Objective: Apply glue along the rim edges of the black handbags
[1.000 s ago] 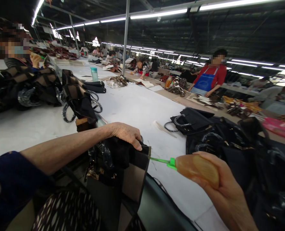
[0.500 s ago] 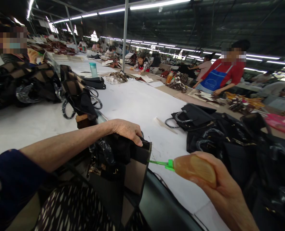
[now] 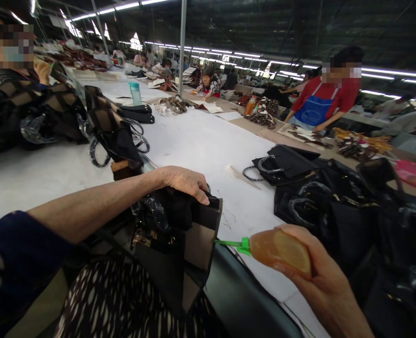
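Observation:
My left hand grips the top of a black handbag, thumb on its upper edge and the other fingers hidden behind it. The bag's open flap shows a beige and black lining, and its handles are wrapped in clear plastic. In my right hand is an amber squeeze bottle with a green nozzle, held on its side. The nozzle tip meets the right edge of the bag's flap, about halfway down. The bag rests near my patterned lap, against the table edge.
Black handbags are piled on the right, with more bags at the left. A turquoise bottle stands on the white table. Across the table, a person in a blue apron works beside bundled strips. A metal post rises behind.
The bottle in my right hand has moved slightly left and down, its tip sliding lower along the flap's edge. My left hand keeps its hold on the bag.

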{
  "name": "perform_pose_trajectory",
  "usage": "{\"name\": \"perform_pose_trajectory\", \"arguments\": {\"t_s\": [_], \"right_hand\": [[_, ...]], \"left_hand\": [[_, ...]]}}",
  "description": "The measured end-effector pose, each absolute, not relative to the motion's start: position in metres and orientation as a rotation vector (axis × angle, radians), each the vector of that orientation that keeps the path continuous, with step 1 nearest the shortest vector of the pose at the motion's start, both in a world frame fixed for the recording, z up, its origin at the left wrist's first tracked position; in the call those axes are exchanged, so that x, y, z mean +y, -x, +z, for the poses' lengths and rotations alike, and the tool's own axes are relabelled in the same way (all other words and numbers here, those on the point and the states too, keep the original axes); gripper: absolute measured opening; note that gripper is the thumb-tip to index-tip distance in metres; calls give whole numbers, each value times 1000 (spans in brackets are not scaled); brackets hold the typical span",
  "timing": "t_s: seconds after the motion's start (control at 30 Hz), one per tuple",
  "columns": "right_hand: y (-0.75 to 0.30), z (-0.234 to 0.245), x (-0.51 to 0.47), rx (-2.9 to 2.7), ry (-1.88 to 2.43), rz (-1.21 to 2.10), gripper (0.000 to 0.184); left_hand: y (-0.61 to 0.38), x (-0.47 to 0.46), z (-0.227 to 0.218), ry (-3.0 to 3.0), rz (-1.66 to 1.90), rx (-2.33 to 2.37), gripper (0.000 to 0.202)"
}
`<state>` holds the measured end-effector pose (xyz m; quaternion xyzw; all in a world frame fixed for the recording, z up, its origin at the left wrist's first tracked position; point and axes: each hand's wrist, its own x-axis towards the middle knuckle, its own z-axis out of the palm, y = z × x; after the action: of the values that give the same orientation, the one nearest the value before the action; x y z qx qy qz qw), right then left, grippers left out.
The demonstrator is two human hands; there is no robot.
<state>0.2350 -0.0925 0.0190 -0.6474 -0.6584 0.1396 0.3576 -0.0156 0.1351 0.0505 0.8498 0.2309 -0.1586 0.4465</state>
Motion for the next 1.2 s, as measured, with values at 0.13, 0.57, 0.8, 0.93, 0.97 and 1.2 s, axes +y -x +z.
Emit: {"name": "perform_pose_trajectory", "arguments": {"t_s": [0.13, 0.57, 0.8, 0.93, 0.97, 1.2], "right_hand": [[-234, 16, -94, -1712, 1673, 366, 40], [-222, 6, -110, -1545, 1726, 540, 40], [-224, 0, -114, -1702, 1631, 548, 37], [-226, -2, -114, -1825, 1624, 505, 37], [-225, -3, -114, -1829, 1632, 496, 36], [-218, -10, -119, -1796, 1672, 499, 35]], "left_hand": [[15, 136, 49, -2115, -415, 586, 32], [16, 138, 50, -2156, -396, 581, 32], [17, 139, 51, -2195, -377, 600, 31], [17, 141, 50, -2204, -379, 609, 32], [17, 141, 50, -2208, -381, 615, 32], [19, 140, 54, -2189, -353, 678, 32]]}}
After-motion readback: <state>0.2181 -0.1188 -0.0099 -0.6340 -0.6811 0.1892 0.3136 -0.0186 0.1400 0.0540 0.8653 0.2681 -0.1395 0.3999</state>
